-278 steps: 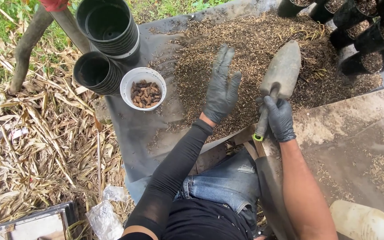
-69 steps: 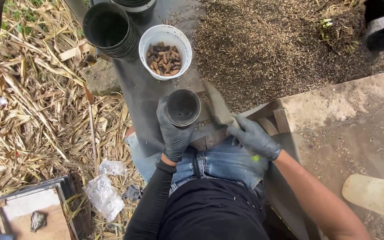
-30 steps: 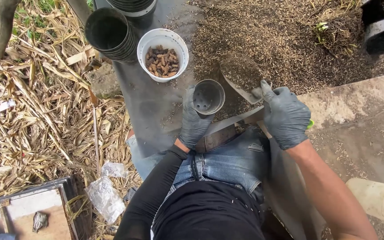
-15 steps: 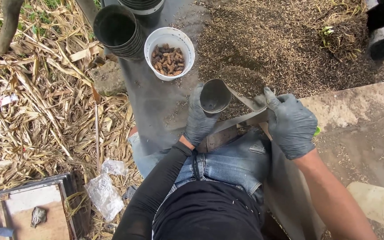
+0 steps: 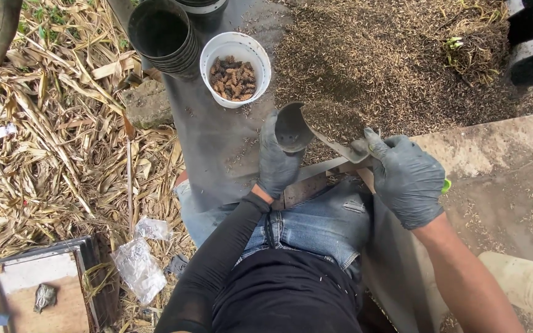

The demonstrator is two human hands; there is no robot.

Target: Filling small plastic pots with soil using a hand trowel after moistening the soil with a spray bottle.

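Over the dark ground sheet, the gloved left hand grips a small black pot; the right hand, closed around a trowel, tips husk mix against the pot's rim.

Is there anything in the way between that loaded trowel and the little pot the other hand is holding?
Nothing visible. The trowel, heaped with husky mix and held by the right hand, has its blade edge right at the rim of the small black pot, which the left hand holds with its mouth tilted toward the blade.
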